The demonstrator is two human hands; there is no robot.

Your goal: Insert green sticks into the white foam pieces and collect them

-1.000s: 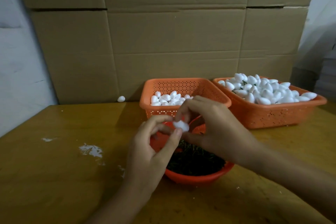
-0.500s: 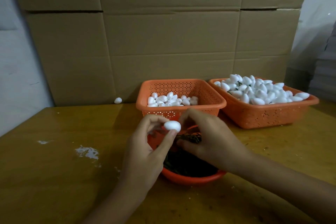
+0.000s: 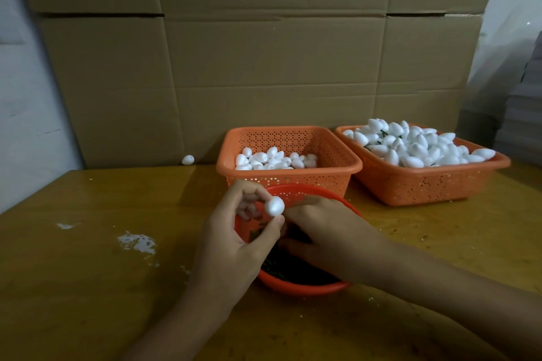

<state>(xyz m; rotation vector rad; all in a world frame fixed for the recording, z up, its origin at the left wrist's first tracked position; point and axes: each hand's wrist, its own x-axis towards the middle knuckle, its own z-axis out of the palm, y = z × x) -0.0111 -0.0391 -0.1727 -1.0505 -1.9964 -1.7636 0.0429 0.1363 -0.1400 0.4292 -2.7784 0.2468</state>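
1 second ago both hands met at the foam piece [image 3: 274, 206]. Now the right hand [image 3: 328, 234] has dropped away from it and lies in the red bowl [image 3: 305, 287] over the green sticks [image 3: 281, 269]. Its fingertips are hidden, so I cannot tell whether it has a stick yet. The left hand [image 3: 231, 246] pinches the piece between thumb and forefinger and holds it above the bowl's left rim. It looks bare, so my guess is that this is the fetch for a stick, with insertion next. The bowl sits close against the left basket [image 3: 287, 176], which holds plain pieces. The right basket [image 3: 425, 184] is heaped above its rim with pieces that show green, so a drop there could roll off. Open table [image 3: 88, 272] lies to the left and near, while the far side is tight: the 2 baskets sit before a cardboard wall [image 3: 264, 67], and 1 stray piece [image 3: 188, 159] lies at its foot.
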